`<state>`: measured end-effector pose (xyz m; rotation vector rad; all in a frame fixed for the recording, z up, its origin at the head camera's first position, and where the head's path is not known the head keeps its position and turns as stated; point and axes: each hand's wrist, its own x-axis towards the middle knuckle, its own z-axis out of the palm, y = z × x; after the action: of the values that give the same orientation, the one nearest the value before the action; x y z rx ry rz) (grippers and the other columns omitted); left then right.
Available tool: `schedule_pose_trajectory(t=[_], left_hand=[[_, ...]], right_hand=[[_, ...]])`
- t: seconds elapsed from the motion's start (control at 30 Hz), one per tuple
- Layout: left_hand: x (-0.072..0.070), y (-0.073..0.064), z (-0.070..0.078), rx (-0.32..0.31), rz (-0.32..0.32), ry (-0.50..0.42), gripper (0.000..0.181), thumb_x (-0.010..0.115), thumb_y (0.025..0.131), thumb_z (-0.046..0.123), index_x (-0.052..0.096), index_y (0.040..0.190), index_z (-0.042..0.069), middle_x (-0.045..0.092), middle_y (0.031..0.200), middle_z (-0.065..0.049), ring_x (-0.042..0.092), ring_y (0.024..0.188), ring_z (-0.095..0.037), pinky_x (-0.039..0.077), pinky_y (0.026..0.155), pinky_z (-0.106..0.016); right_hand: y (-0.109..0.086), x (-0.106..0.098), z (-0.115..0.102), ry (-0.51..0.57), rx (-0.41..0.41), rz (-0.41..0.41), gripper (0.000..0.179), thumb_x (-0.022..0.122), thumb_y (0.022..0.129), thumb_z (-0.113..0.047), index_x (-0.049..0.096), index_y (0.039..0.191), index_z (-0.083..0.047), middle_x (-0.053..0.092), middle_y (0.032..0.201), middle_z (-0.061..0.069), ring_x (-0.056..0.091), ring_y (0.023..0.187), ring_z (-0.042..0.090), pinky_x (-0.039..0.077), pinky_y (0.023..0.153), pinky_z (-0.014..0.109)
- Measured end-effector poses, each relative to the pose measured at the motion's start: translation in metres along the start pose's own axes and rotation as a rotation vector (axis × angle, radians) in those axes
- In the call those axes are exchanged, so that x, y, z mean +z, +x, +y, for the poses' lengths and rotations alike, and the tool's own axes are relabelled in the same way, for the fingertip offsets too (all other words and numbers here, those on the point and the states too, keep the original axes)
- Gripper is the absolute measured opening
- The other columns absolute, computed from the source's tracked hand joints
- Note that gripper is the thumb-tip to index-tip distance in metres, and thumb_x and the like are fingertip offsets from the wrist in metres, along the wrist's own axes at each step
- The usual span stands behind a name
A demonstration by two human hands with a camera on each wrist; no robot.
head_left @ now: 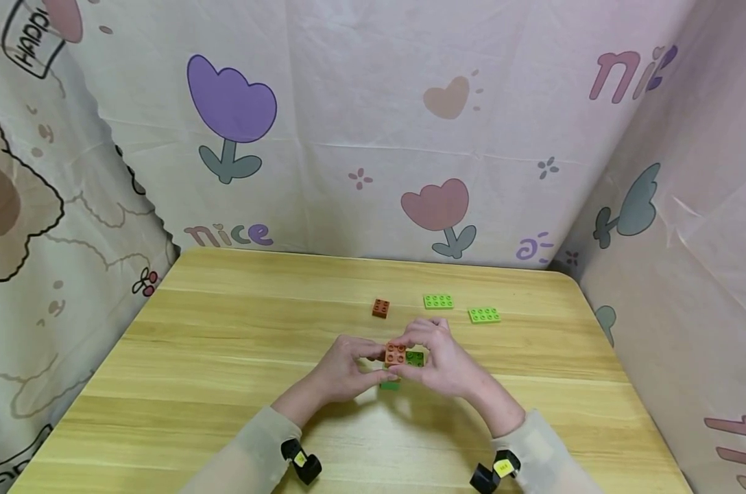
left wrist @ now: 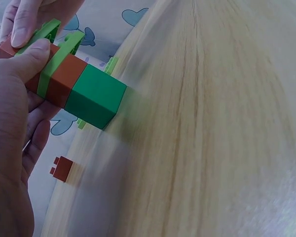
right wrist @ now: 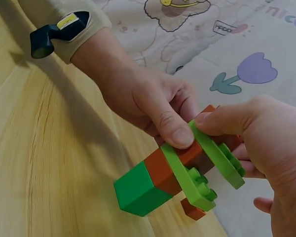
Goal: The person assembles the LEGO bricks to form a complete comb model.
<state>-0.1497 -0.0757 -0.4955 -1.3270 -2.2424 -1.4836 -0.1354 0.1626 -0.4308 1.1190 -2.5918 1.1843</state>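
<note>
Both hands hold a tower of toy building bricks upright at the middle of the table. Its base is a green brick point(right wrist: 140, 190), with brown bricks and two light green plates point(right wrist: 190, 180) layered above; the plates jut out to the right. The top brown brick point(head_left: 395, 354) shows its studs in the head view. My left hand point(head_left: 347, 370) grips the tower midway, its thumb flat against a brown brick between the plates. Around the top brown brick and upper plate, my right hand point(head_left: 443, 360) pinches with thumb and fingers.
Beyond the hands lies a loose brown brick point(head_left: 380, 308). Two light green plates point(head_left: 438, 302) point(head_left: 484, 315) lie to its right, studs up. A printed cloth point(head_left: 323, 103) hangs behind and beside the wooden table point(head_left: 225, 329).
</note>
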Motion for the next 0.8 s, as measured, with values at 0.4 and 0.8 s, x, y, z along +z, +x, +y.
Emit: schedule_pose_trajectory(t=[0.4, 0.8], left_hand=[[0.0010, -0.0012, -0.0011, -0.015, 0.001, -0.023, 0.035, 0.086, 0.091, 0.017, 0.078, 0.125, 0.009, 0.077, 0.118, 0.001, 0.074, 0.106, -0.011, 0.059, 0.091, -0.029], [0.0009, -0.0009, 0.0007, 0.022, 0.016, 0.008, 0.033, 0.086, 0.091, 0.015, 0.078, 0.122, 0.006, 0.077, 0.116, -0.003, 0.075, 0.104, -0.012, 0.059, 0.091, -0.029]], right_hand=[[0.0010, 0.0023, 0.0044, -0.037, -0.079, 0.016, 0.034, 0.091, 0.083, -0.022, 0.080, 0.115, -0.017, 0.069, 0.097, -0.019, 0.060, 0.098, 0.007, 0.035, 0.094, 0.044], [-0.0002, -0.0019, -0.0010, -0.130, -0.039, -0.004, 0.035, 0.091, 0.084, -0.031, 0.080, 0.115, -0.020, 0.070, 0.101, -0.017, 0.061, 0.103, 0.008, 0.038, 0.101, 0.048]])
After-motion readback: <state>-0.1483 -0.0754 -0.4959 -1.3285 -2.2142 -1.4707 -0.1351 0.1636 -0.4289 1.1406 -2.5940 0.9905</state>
